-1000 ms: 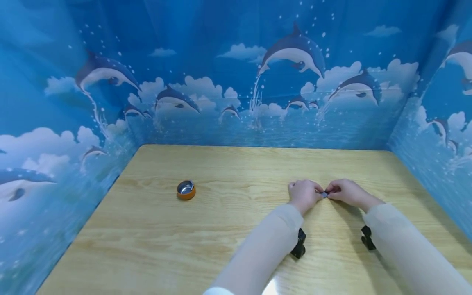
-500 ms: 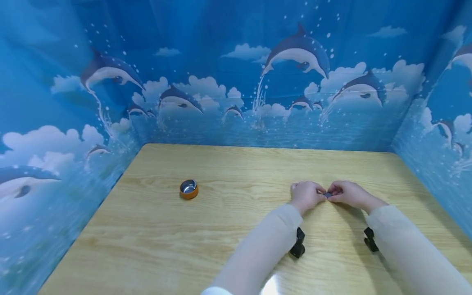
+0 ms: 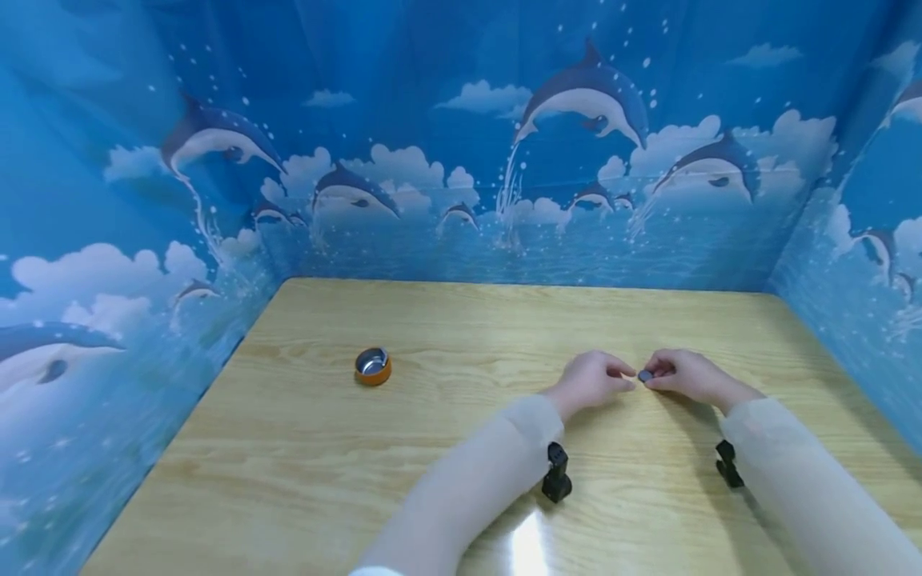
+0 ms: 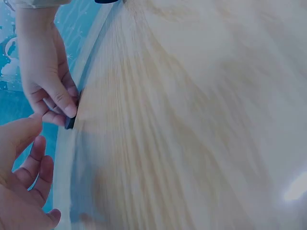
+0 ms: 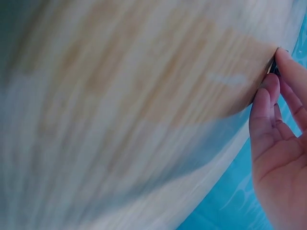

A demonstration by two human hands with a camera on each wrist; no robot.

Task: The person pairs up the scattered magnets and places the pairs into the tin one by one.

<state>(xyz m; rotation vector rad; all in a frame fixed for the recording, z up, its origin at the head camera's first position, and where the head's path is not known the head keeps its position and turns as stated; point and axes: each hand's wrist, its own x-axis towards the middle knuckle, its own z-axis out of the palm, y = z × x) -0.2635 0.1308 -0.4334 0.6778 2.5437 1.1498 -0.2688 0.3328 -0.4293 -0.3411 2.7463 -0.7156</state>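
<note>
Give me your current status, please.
Left hand empty. Right hand pinching small, dark-grey, round piece. Orange round bowl, silvery inside, well left, out of the way.

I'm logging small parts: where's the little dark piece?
The dark piece is right of centre in the head view, pinched by the right hand, with the left hand close by.

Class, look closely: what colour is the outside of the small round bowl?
The bowl is orange outside, seen best in the head view.
</note>
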